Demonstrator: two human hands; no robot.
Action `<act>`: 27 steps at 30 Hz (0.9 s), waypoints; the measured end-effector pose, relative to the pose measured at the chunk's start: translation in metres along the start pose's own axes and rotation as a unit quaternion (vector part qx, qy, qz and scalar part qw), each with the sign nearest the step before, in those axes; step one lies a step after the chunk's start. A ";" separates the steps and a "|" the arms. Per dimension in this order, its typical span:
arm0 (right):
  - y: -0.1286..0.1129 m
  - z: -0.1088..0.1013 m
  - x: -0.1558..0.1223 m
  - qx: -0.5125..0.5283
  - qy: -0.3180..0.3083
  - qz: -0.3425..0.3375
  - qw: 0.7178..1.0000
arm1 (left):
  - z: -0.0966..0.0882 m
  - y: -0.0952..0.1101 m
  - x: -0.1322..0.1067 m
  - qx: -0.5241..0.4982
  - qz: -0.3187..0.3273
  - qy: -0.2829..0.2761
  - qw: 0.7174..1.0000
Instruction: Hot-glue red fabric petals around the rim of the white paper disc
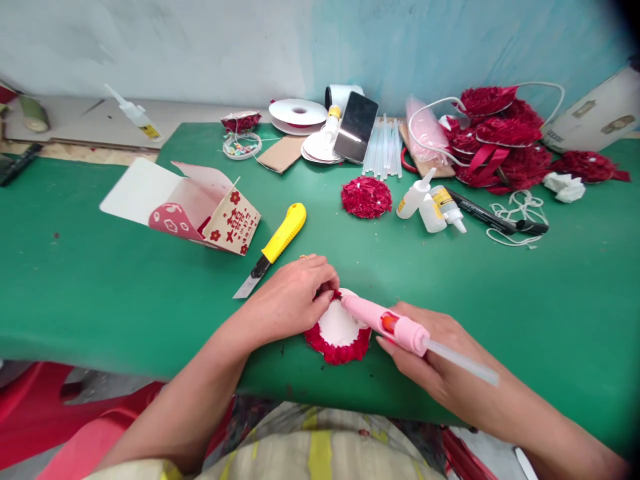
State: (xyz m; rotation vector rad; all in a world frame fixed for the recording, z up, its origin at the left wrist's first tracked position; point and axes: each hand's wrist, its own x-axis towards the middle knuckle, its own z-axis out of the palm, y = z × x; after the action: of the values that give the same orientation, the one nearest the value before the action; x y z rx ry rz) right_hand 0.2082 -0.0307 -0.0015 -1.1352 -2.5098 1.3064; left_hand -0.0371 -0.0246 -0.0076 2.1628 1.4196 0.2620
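A round piece with a white centre and a red ruffled edge (338, 333) lies near the front edge of the green table (100, 280). My left hand (295, 293) rests on its upper left rim, fingertips pinched together on the red ruffle. My right hand (430, 353) is wrapped round a pink glue gun (395, 325), whose nozzle points left onto the white centre. A clear glue stick (463, 363) sticks out of the gun's back, over my right wrist.
A yellow utility knife (275, 245) with its blade out lies just beyond my left hand. An open red-and-white paper box (200, 210) stands to the left. Further back lie a finished red rosette (367, 197), glue bottles (430, 203), a black marker (493, 217), glue sticks (384, 147), a phone (356, 127), ribbon spools (299, 113) and a heap of red rosettes (500, 143).
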 end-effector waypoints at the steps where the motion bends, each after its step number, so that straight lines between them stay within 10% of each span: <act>1: 0.000 0.000 -0.001 -0.008 -0.006 0.004 1.000 | 0.000 0.000 0.000 -0.001 0.001 -0.001 1.000; 27: -0.001 0.000 -0.003 -0.064 -0.028 0.003 0.998 | 0.005 -0.002 0.002 0.064 0.058 0.028 0.996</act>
State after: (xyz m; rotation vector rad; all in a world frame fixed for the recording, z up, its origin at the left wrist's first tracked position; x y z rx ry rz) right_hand 0.2094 -0.0328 0.0001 -1.1469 -2.6662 1.2099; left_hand -0.0359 -0.0242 -0.0132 2.3632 1.3763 0.2845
